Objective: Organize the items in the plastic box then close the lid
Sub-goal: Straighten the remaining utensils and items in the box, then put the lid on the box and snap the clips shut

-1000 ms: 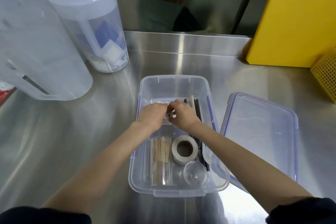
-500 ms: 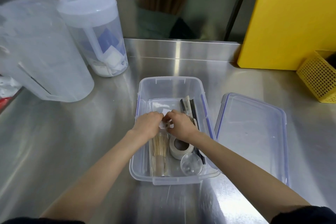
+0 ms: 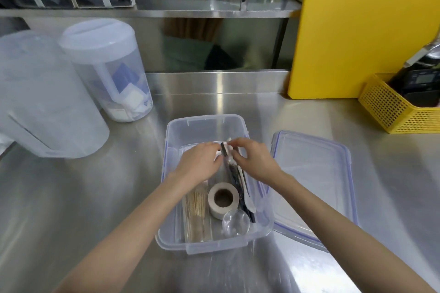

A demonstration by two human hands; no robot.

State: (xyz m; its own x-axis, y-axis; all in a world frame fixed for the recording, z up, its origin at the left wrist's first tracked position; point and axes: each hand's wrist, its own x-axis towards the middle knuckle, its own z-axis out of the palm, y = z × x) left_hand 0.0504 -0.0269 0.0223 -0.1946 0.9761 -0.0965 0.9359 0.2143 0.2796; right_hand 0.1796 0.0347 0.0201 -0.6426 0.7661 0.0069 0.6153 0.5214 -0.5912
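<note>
A clear plastic box stands open on the steel counter. Inside it lie a tube of toothpicks, a roll of white tape, a small clear round cup and a bundle of black and white cutlery. My left hand and my right hand are both inside the box at its far half. Their fingers pinch the top end of the cutlery bundle, with a small white item between them. The box's clear lid lies flat to the right, its near corner touching the box.
Two large translucent pitchers stand at the back left. A yellow cutting board leans against the back wall at the right, with a yellow mesh basket holding dark items beside it. A raised steel ledge runs behind the box.
Both hands have shifted slightly to the right, from the small white item at the box's middle to the top end of the cutlery bundle. The view has tilted up.
</note>
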